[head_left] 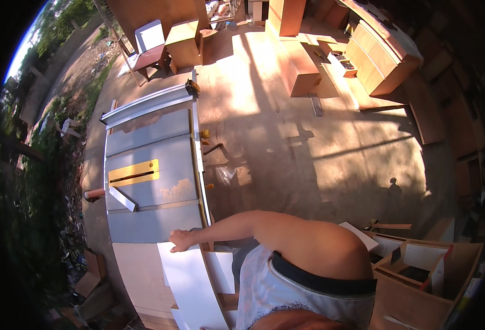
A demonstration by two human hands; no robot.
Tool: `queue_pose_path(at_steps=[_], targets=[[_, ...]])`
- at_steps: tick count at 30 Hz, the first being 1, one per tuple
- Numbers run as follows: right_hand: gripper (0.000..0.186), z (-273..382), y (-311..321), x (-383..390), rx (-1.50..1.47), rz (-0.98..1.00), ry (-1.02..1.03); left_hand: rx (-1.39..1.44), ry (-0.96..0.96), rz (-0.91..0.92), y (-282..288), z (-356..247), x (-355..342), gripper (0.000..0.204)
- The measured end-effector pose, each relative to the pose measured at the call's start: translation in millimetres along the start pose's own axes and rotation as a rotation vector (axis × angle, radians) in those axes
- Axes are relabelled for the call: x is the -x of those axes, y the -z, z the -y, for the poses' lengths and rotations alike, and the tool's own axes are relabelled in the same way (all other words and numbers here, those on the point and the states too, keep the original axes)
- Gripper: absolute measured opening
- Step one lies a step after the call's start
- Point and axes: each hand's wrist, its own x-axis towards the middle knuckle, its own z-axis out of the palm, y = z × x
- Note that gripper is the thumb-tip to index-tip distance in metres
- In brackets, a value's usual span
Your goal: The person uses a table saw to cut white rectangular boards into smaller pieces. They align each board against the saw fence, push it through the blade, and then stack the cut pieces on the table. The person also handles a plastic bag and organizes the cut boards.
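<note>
My right arm reaches leftward across the view. My right hand (pixel 181 241) is at the far end of a long white board (pixel 190 280), its fingers curled closed at the board's edge. The board lies over a pale wooden surface (pixel 138 269) adjoining the grey table of a table saw (pixel 160 225). A yellow slotted insert (pixel 134 172) is set into the saw table, with a short white strip (pixel 122 199) lying beside it. Another white panel (pixel 220 269) lies right of the long board. My left hand does not show clearly.
A metal fence (pixel 146 103) spans the saw's far end, and a rail (pixel 198 165) runs along its right side. An open wooden cabinet frame (pixel 418 269) lies at the lower right. Brown cabinets (pixel 300 69) stand farther off. A small chair (pixel 150 55) stands at the far left.
</note>
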Motion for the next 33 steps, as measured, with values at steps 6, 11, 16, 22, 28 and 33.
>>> queue_pose_path(at_steps=[6,11,16,22,28,33], targets=[[0.043,13.0,-11.9,-7.0,0.038,-0.048,-0.071,0.070,0.050,-0.048,-3.3,-8.0,-7.5,0.048],[0.039,14.0,-12.6,-2.3,0.052,-0.066,-0.102,0.153,0.118,-0.106,3.5,-5.8,-14.3,0.051],[0.039,21.3,-10.1,6.5,-0.001,-0.029,-0.111,0.321,0.263,-0.209,23.9,18.5,-18.9,0.053],[0.050,5.2,-6.5,-14.0,0.096,0.008,-0.133,0.391,0.225,-0.143,61.3,11.3,-36.7,0.065],[0.060,27.9,4.4,-31.3,0.252,0.094,-0.043,0.243,0.137,-0.194,80.8,1.5,-33.9,0.088],[0.074,24.9,12.8,-32.3,0.214,0.132,0.094,0.076,0.139,-0.159,85.3,7.0,-24.7,0.081]])
